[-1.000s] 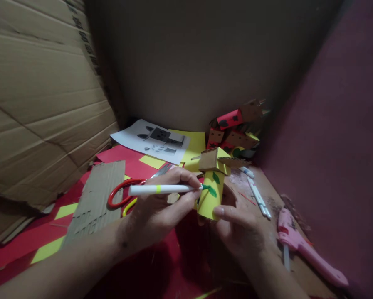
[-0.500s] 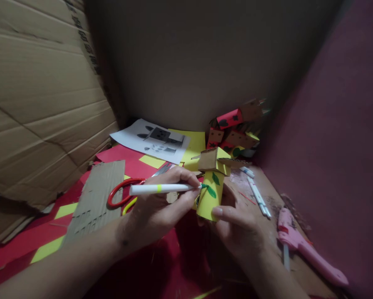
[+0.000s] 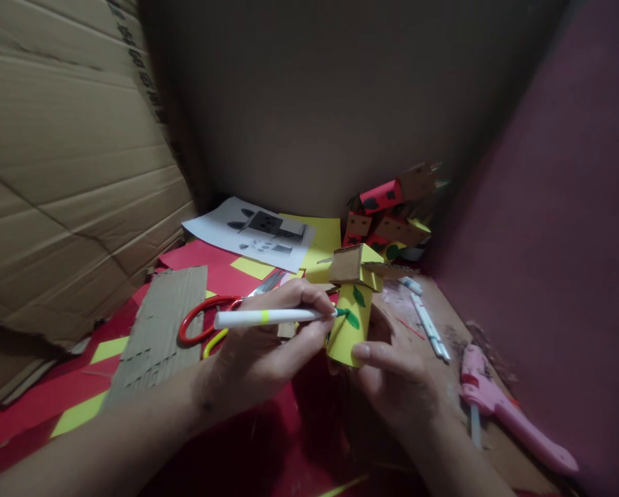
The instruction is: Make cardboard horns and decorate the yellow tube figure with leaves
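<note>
My left hand (image 3: 278, 338) is closed round a white marker pen (image 3: 268, 317) with a yellow-green band. Its green tip touches a painted green leaf on the yellow paper tube (image 3: 348, 338). A second green leaf shows higher on the tube. On top of the tube sits a cardboard box head (image 3: 346, 266) with yellow sides. My right hand (image 3: 395, 369) grips the tube low on its right side, thumb in front; the other fingers are mostly hidden behind it. Red and yellow-handled scissors (image 3: 205, 321) lie partly behind my left hand.
A pink glue gun (image 3: 511, 411) lies at the right, with white markers (image 3: 427, 324) nearby. Red and cardboard figures (image 3: 384, 197) are piled at the back. A printed sheet (image 3: 252, 231), a cardboard strip (image 3: 159, 331) and coloured paper lie left. A large cardboard panel (image 3: 71, 172) stands left.
The marker tip has shifted very slightly along the lower leaf. The tube has moved barely at all, and both hands keep their hold.
</note>
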### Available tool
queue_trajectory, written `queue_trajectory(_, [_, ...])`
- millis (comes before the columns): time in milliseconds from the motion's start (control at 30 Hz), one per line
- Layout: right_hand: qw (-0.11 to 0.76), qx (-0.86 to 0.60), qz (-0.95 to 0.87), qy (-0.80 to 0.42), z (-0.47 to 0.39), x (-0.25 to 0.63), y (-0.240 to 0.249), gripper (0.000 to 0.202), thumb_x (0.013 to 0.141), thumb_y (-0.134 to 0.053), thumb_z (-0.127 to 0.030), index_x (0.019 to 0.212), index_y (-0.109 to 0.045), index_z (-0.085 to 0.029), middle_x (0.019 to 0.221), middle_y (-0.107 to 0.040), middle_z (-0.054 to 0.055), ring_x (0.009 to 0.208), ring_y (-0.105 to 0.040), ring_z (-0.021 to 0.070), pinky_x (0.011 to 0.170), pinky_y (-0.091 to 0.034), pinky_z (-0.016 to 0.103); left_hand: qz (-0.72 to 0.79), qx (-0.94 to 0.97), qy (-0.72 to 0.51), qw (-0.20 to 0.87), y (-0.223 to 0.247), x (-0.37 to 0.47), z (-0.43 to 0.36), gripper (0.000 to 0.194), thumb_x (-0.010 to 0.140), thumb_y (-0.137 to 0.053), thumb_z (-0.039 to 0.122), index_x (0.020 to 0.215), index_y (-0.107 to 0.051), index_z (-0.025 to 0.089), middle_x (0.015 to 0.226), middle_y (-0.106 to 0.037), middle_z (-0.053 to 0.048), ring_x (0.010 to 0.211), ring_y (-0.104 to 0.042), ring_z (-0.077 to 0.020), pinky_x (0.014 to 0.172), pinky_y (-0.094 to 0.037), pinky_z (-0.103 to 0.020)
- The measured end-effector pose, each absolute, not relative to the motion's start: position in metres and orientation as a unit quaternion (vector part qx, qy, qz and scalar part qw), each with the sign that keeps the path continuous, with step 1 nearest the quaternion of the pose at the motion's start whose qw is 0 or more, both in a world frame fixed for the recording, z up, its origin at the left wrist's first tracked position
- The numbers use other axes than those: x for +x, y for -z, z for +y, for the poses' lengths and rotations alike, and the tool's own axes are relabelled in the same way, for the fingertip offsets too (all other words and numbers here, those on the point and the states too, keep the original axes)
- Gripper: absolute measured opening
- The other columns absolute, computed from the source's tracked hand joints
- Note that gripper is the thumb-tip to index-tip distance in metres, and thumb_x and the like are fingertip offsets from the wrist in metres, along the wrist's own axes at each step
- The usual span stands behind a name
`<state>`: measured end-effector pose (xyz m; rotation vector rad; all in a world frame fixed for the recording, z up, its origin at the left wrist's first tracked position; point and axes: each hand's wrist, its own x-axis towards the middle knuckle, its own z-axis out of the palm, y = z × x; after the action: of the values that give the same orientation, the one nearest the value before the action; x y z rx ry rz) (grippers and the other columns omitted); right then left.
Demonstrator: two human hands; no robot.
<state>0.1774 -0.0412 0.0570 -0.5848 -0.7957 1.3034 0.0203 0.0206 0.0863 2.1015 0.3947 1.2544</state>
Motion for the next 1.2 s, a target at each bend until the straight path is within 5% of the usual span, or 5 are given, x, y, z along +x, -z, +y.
queue_trajectory(1200, [0.685,-0.269,-0.352,-0.579,-0.0434,0.1756,-0.0591,0.056,0.059,-0.064,-0.005,0.113,-0.062,-0.022,0.090,-0.067,0.004,0.081,-0.065,0.0226,0.058,-0.059,0.031,0.163,0.801,-0.486,0.310,-0.0855,0.0211,0.0231,0.010,0.086,-0.056,0.011,0.087,-0.061,0.020,0.081,-0.064,0.003,0.073,-0.060,-0.0098,0.067,-0.049,-0.021])
